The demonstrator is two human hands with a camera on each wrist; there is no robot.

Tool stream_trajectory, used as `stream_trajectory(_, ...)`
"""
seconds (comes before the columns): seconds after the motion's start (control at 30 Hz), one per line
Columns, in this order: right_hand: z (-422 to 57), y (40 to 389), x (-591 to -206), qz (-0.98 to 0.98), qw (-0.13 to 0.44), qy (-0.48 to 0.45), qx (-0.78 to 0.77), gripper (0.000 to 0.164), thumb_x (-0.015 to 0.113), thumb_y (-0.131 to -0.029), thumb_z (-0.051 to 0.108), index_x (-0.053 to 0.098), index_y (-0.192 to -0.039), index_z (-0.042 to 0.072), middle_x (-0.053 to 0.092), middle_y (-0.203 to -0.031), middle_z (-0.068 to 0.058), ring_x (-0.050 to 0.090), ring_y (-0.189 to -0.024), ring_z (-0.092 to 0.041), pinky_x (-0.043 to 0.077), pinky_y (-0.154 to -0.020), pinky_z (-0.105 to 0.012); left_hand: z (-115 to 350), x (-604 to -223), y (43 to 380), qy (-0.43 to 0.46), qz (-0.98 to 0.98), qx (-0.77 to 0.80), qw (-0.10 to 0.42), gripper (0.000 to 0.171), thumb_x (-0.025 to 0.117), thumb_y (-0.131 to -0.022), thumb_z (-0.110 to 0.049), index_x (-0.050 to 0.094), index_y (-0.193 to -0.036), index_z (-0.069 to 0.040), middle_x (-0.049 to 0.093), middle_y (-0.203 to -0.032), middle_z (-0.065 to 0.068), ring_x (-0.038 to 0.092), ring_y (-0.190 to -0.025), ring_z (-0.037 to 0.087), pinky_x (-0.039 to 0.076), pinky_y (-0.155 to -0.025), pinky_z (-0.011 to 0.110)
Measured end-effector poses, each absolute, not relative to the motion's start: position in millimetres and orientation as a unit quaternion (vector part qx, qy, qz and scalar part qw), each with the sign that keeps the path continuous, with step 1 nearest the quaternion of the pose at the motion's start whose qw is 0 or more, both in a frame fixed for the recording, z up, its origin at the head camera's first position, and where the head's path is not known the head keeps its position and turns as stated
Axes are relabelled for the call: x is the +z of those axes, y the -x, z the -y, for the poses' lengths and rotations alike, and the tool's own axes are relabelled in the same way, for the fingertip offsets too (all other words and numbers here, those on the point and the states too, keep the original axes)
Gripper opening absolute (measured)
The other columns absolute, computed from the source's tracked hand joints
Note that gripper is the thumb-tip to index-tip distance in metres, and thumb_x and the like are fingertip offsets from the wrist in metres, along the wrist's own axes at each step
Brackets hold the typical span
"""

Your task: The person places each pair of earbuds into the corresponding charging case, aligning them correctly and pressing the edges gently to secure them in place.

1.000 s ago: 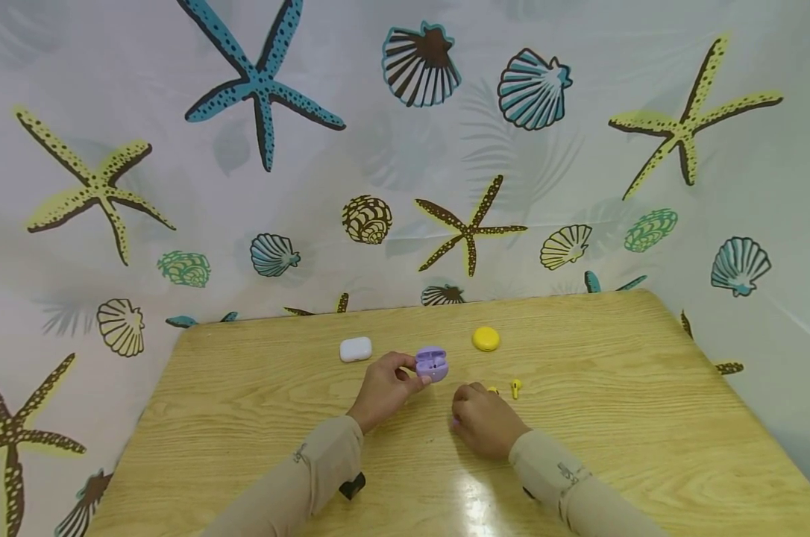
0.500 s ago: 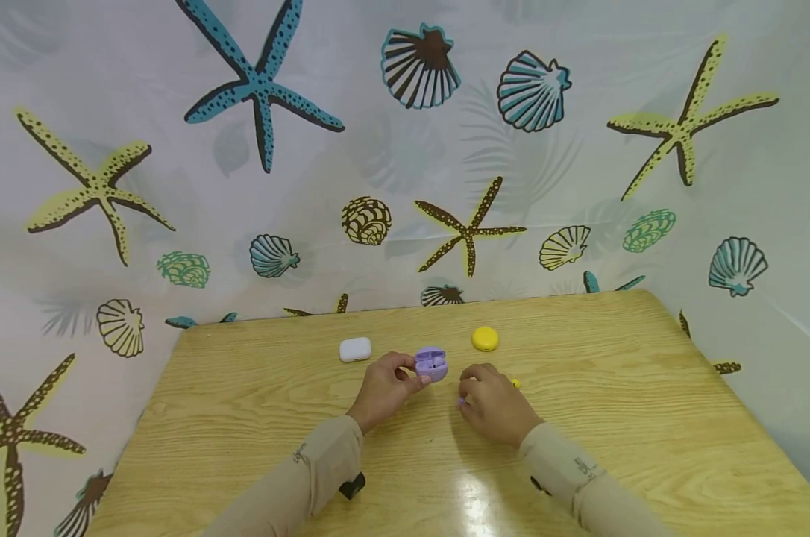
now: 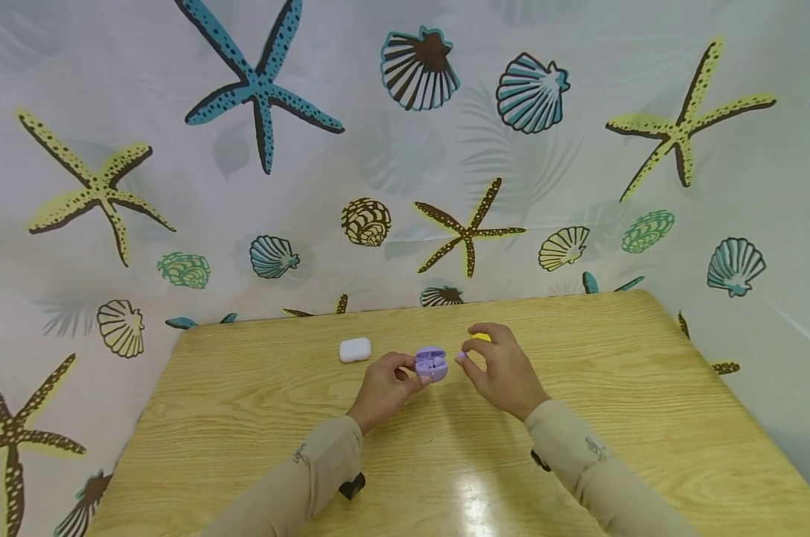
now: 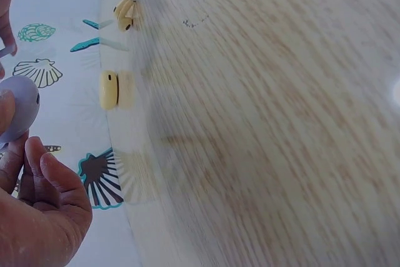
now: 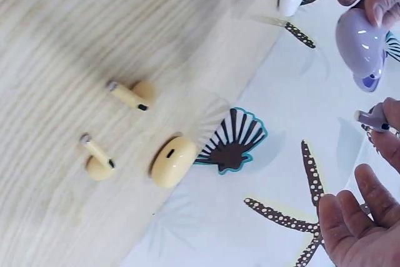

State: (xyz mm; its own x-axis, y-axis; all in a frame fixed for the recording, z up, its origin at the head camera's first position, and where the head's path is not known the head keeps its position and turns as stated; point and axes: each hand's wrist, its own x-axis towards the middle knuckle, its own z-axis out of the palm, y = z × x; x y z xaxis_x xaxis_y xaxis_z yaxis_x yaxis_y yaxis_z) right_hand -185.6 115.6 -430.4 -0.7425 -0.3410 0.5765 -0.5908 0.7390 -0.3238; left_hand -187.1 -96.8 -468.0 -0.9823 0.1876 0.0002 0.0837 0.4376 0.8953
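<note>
My left hand (image 3: 383,388) holds a purple earbud case (image 3: 432,371) by its left side, thumb at the front, with the lid raised. In the right wrist view the rounded underside of the case (image 5: 361,43) shows above the table. Just right of the case, my right hand (image 3: 509,373) pinches a purple earbud (image 3: 461,358) between thumb and index finger. Its stem end and dark tip are visible in the right wrist view, where the earbud (image 5: 373,118) is a small gap away from the case. The other right fingers are spread.
On the wooden table (image 3: 244,432), a white earbud case (image 3: 355,350) lies left of the hands. A yellow case (image 5: 175,162) sits behind my right hand, near two yellow earbuds, one nearer (image 5: 130,95) and one farther (image 5: 98,156). A patterned cloth (image 3: 311,246) hangs behind the table's back edge.
My right hand has risen from the table beside the yellow earbuds, moving up and away with the purple earbud to the case's level. My left hand and the purple case have stayed put.
</note>
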Motion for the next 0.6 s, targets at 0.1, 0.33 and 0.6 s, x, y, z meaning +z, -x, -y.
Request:
stream_trajectory(0.1, -110, 188, -424, 0.895, 0.241, -0.252, 0.278, 0.013, 0.075, -0.082, 0.018, 0.072, -0.086, 0.005, 0.065, -0.111, -0.018, 0.059, -0.11, -0.036, 0.051, -0.089, -0.049, 97, -468, 187, -0.084, -0.845, 0.526, 0.048, 0.026, 0.073, -0.085, -0.024, 0.068, -0.104, -0.008, 0.064, -0.103, 0.009, 0.057, -0.082, 0.015, 0.048, -0.068, 0.026)
stream_trajectory(0.33, -91, 192, -415, 0.888, 0.201, -0.242, 0.335, 0.012, 0.073, -0.084, 0.016, 0.073, -0.089, 0.005, 0.063, -0.118, -0.018, 0.055, -0.117, -0.036, 0.047, -0.094, -0.052, 97, -468, 187, -0.091, -0.843, 0.529, 0.045, 0.025, 0.073, -0.084, -0.024, 0.068, -0.103, -0.007, 0.064, -0.102, 0.01, 0.057, -0.08, 0.014, 0.048, -0.066, 0.025)
stream_trajectory(0.6, -72, 190, -418, 0.889, 0.175, -0.252, 0.339, 0.009, 0.073, -0.084, 0.017, 0.074, -0.088, 0.009, 0.061, -0.122, -0.015, 0.052, -0.121, -0.035, 0.044, -0.101, -0.051, 94, -465, 187, -0.099, -0.837, 0.537, 0.043, 0.021, 0.073, -0.084, -0.023, 0.07, -0.101, -0.011, 0.066, -0.102, 0.008, 0.058, -0.078, 0.012, 0.049, -0.064, 0.023)
